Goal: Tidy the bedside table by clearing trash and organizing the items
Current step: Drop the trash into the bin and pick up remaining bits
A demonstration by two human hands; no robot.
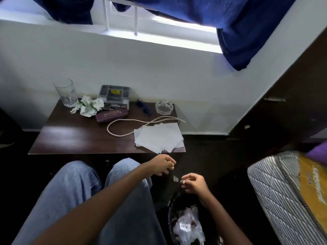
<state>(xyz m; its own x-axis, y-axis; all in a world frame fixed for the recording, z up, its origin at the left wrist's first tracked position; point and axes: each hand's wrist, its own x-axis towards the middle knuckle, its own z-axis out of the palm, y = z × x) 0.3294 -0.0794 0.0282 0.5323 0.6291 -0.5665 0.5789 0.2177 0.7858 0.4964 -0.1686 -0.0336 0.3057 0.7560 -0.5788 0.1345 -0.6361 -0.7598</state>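
My left hand (pixel 161 165) hovers just below the front right corner of the dark bedside table (pixel 70 138), fingers loosely curled and holding nothing. My right hand (pixel 193 183) hangs over a black trash bin (pixel 170 214) holding clear plastic wrappers, its fingers also loose and holding nothing. A small white scrap (pixel 175 178) shows between the two hands, touching neither. On the table lie a stack of white papers (pixel 158 137), a looped cream cord (pixel 123 124), crumpled white paper (pixel 89 106), a purple case (pixel 111 114) and blue sunglasses (pixel 144 107).
A drinking glass (pixel 66 92) stands at the back left of the table, a grey organizer (pixel 114 94) at the back middle, a glass ashtray (pixel 164 107) at the back right. A mattress (pixel 283 191) is on the right, a dark wardrobe (pixel 292 103) behind it. My knees are below the table.
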